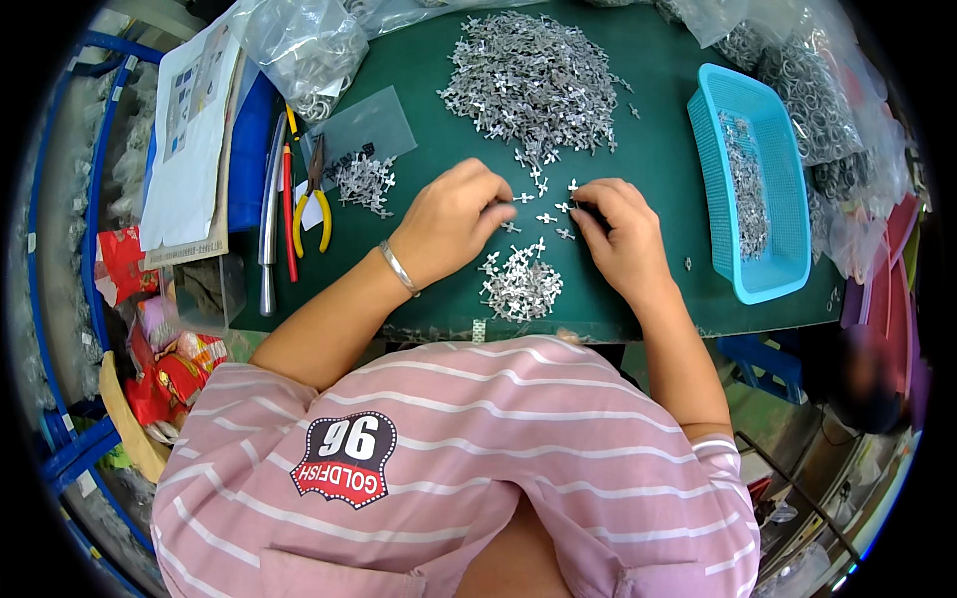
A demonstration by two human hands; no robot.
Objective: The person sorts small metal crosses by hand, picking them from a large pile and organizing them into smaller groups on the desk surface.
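My left hand (451, 221), with a silver bangle (399, 267) at its wrist, has its fingers curled and thumb near the forefinger. Whatever they pinch, if anything, is hidden; a small cross-shaped metal piece (523, 197) lies by the tips. Opposite it, my right hand (626, 237) is closed, fingertips at another small silver piece (563, 207). Several loose pieces (546, 218) lie between the hands on the green table mat (419, 135). A small pile of pieces (522, 284) is near the front edge, and a big heap of grey ones (528, 80) lies beyond the hands.
On the right stands a turquoise basket (706, 189) with small grey parts, beside bags of metal rings (812, 100). To the left are yellow-handled pliers (315, 194), a red pen (289, 214), a metal rod (269, 229), a plastic bag (384, 120) and a smaller pile (365, 183).
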